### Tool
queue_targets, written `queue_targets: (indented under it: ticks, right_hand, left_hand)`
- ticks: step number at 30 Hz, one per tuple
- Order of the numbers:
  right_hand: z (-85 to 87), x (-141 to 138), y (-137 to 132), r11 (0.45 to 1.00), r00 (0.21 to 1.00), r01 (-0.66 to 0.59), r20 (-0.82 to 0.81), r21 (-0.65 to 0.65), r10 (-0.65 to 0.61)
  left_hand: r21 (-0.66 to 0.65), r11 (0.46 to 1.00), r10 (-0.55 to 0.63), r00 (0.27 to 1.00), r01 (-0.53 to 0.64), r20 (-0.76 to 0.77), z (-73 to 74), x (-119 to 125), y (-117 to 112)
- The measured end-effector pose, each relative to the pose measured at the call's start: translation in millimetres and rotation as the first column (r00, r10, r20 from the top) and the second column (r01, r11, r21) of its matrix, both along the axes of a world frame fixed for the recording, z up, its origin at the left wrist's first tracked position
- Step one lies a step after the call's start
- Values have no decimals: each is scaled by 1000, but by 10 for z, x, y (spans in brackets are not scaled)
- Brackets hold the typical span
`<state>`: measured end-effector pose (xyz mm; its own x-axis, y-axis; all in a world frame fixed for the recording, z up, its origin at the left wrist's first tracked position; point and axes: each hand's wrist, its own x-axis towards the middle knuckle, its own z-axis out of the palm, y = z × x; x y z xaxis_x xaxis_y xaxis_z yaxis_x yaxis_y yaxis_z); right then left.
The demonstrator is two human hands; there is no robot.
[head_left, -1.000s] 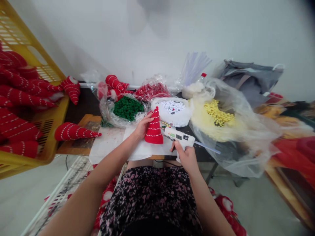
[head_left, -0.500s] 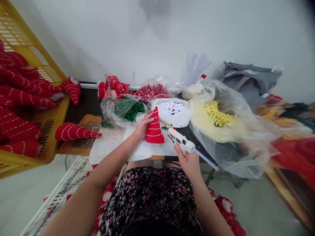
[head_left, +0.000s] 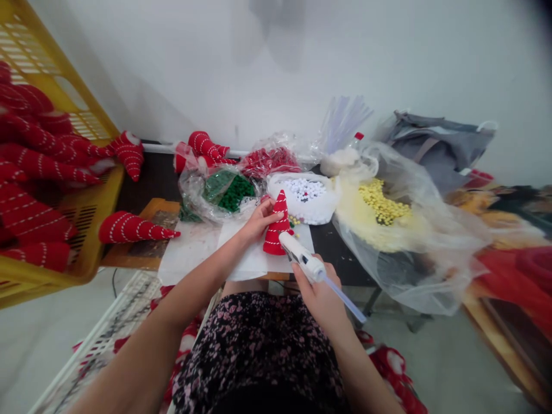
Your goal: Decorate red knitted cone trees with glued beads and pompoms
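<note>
- We've got a red fabric cone (head_left: 276,227) with white stitched stripes, sitting on a white paper sheet (head_left: 241,259) on the table (head_left: 340,259).
- Our left hand (head_left: 260,221) grips it from the side, fingers curled against its upper part.
- Our right hand (head_left: 313,293) is closed around a white hot glue gun (head_left: 299,257), its nose right at the cone's lower side, with a clear glue stick (head_left: 345,299) poking out the back.
- Heads up: the left fingers are close to that nose, so a slip could burn them, and a drip could mark the paper.
- We can't make out the nozzle tip, so whether it touches the fabric or any glue is out is anyone's guess.
- Just beyond sit bags of green pompoms (head_left: 228,192) and white pompoms (head_left: 302,198).
</note>
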<state>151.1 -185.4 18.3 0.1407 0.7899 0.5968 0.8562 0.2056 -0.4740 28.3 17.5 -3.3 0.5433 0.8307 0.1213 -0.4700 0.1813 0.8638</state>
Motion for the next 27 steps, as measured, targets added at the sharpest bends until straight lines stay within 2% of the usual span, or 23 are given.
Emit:
queue_targets:
  ticks: [15, 21, 27]
  right_hand:
    - [3, 50, -56, 999, 987, 43, 156, 12, -44]
    - [30, 138, -58, 999, 999, 43, 32, 20, -44]
    - [48, 125, 110, 999, 1000, 20, -2, 36, -20]
  left_hand:
    - [4, 1000, 2, 1000, -2, 23, -56, 18, 46]
    - [-60, 998, -13, 999, 15, 40, -64, 11, 50]
    - [-35, 999, -34, 999, 35, 36, -96, 4, 53]
